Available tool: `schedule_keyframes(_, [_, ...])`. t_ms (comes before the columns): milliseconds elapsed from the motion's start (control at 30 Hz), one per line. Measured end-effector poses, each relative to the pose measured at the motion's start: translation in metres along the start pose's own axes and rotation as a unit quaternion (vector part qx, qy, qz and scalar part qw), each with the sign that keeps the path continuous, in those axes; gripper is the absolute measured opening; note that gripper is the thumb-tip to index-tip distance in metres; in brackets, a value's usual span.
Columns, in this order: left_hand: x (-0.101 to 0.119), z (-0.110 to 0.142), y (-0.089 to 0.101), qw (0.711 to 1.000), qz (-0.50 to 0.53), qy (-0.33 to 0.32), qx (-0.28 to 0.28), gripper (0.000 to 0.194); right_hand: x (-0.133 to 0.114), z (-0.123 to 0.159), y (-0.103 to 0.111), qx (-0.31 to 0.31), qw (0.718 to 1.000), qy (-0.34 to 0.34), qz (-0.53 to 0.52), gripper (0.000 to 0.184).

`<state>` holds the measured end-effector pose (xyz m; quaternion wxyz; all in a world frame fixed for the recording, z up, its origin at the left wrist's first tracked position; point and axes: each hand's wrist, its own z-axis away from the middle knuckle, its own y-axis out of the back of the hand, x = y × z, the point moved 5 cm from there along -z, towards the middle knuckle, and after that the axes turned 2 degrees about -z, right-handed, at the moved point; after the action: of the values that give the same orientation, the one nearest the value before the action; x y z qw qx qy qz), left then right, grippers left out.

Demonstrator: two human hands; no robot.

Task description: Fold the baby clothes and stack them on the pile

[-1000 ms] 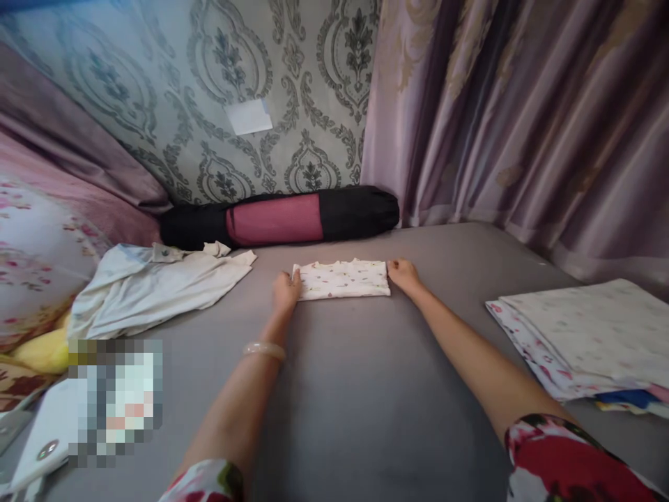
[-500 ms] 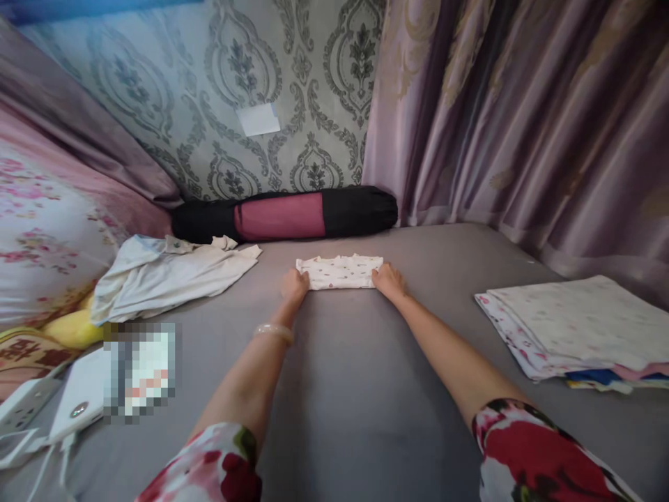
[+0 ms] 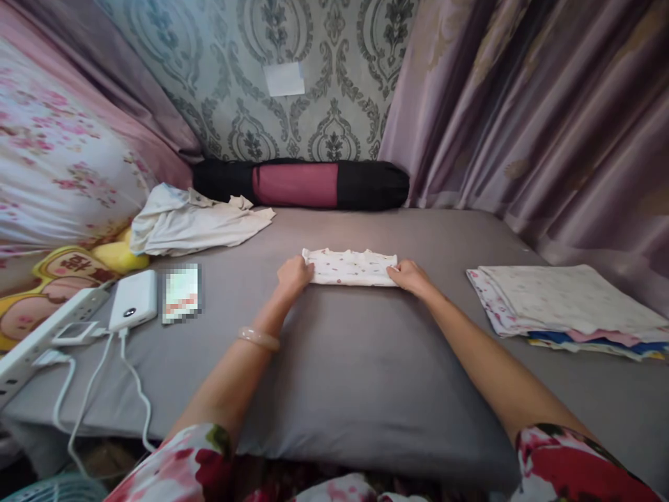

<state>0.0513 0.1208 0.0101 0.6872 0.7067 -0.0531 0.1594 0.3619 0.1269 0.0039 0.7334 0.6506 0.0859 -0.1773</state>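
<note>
A small white garment [image 3: 351,269] with a scattered print is folded into a narrow strip in the middle of the bed. Its left end is pinched in my left hand [image 3: 295,273], and my right hand [image 3: 410,276] grips the right end. Stretched between both hands, the cloth stays low over the grey sheet [image 3: 355,369]; whether it touches cannot be made out. The fingertips are partly hidden behind the fabric. A pale bangle [image 3: 259,339] circles my left wrist.
To the right lies a stack of folded cloths [image 3: 569,300]. A crumpled pale garment [image 3: 201,222] is at the left, near a power bank [image 3: 133,300], a power strip [image 3: 52,341] and white cables. A black and maroon long bag [image 3: 295,185] lines the wall.
My view has tilted down, so the bed's front edge now shows. Both hands still hold the folded garment, which appears slightly wider and nearer.
</note>
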Motion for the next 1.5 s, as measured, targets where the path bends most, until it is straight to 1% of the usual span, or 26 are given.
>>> schedule_keyframes(67, [0.002, 0.011, 0.002, 0.999, -0.036, 0.009, 0.014, 0.038, 0.001, 0.01, 0.001, 0.002, 1.0, -0.008, 0.006, 0.038])
schedule_keyframes(100, [0.005, 0.016, 0.005, 0.998, -0.057, 0.01, 0.036, 0.039, 0.001, 0.015, 0.003, 0.012, 1.0, -0.016, 0.013, 0.039])
schedule_keyframes(133, [0.01, 0.02, 0.009, 0.995, -0.072, -0.006, 0.066, 0.038, -0.001, 0.019, 0.006, 0.035, 0.999, -0.024, 0.023, 0.041])
schedule_keyframes(200, [0.026, 0.028, 0.013, 0.988, -0.083, -0.068, 0.112, 0.034, -0.011, 0.03, 0.013, 0.107, 0.993, -0.015, 0.053, 0.044])
schedule_keyframes(233, [0.035, 0.032, 0.012, 0.984, -0.079, -0.111, 0.116, 0.032, -0.021, 0.037, 0.014, 0.144, 0.987, 0.012, 0.068, 0.043])
schedule_keyframes(267, [0.045, 0.036, 0.009, 0.979, -0.068, -0.158, 0.107, 0.03, -0.034, 0.043, 0.012, 0.167, 0.981, 0.058, 0.081, 0.042])
schedule_keyframes(300, [0.054, 0.039, 0.003, 0.974, -0.055, -0.202, 0.091, 0.03, -0.05, 0.05, 0.008, 0.171, 0.974, 0.12, 0.087, 0.041])
schedule_keyframes(367, [0.068, 0.045, -0.01, 0.963, -0.032, -0.261, 0.063, 0.033, -0.08, 0.062, -0.008, 0.141, 0.955, 0.25, 0.08, 0.044])
schedule_keyframes(400, [0.073, 0.046, -0.016, 0.961, -0.026, -0.271, 0.054, 0.035, -0.091, 0.066, -0.015, 0.133, 0.947, 0.284, 0.074, 0.046])
schedule_keyframes(433, [0.075, 0.046, -0.022, 0.961, -0.022, -0.271, 0.047, 0.039, -0.099, 0.068, -0.022, 0.119, 0.944, 0.3, 0.072, 0.049])
schedule_keyframes(500, [0.076, 0.043, -0.032, 0.966, -0.021, -0.257, 0.03, 0.045, -0.108, 0.065, -0.034, 0.092, 0.947, 0.299, 0.072, 0.053])
schedule_keyframes(567, [0.074, 0.039, -0.037, 0.969, -0.026, -0.246, 0.008, 0.049, -0.108, 0.057, -0.042, 0.061, 0.954, 0.283, 0.074, 0.054])
schedule_keyframes(633, [0.072, 0.035, -0.038, 0.97, -0.033, -0.242, -0.013, 0.052, -0.105, 0.048, -0.046, 0.033, 0.959, 0.273, 0.073, 0.055])
schedule_keyframes(767, [0.069, 0.028, -0.037, 0.969, -0.044, -0.239, -0.034, 0.054, -0.099, 0.038, -0.048, 0.001, 0.959, 0.277, 0.062, 0.057])
schedule_keyframes(967, [0.063, 0.015, -0.037, 0.969, -0.043, -0.242, -0.04, 0.053, -0.092, 0.03, -0.047, -0.013, 0.955, 0.29, 0.051, 0.058])
schedule_keyframes(1100, [0.054, 0.009, -0.034, 0.961, -0.048, -0.27, -0.029, 0.056, -0.083, 0.026, -0.046, -0.005, 0.95, 0.308, 0.056, 0.059])
schedule_keyframes(1233, [0.034, 0.002, -0.031, 0.958, -0.059, -0.279, -0.014, 0.058, -0.071, 0.025, -0.042, 0.007, 0.952, 0.299, 0.062, 0.06])
schedule_keyframes(1367, [0.011, -0.006, -0.03, 0.959, -0.062, -0.274, -0.026, 0.062, -0.062, 0.025, -0.036, 0.008, 0.953, 0.291, 0.08, 0.063])
schedule_keyframes(1500, [-0.001, -0.01, -0.031, 0.962, -0.043, -0.268, -0.032, 0.064, -0.047, 0.022, -0.031, 0.018, 0.958, 0.268, 0.098, 0.065])
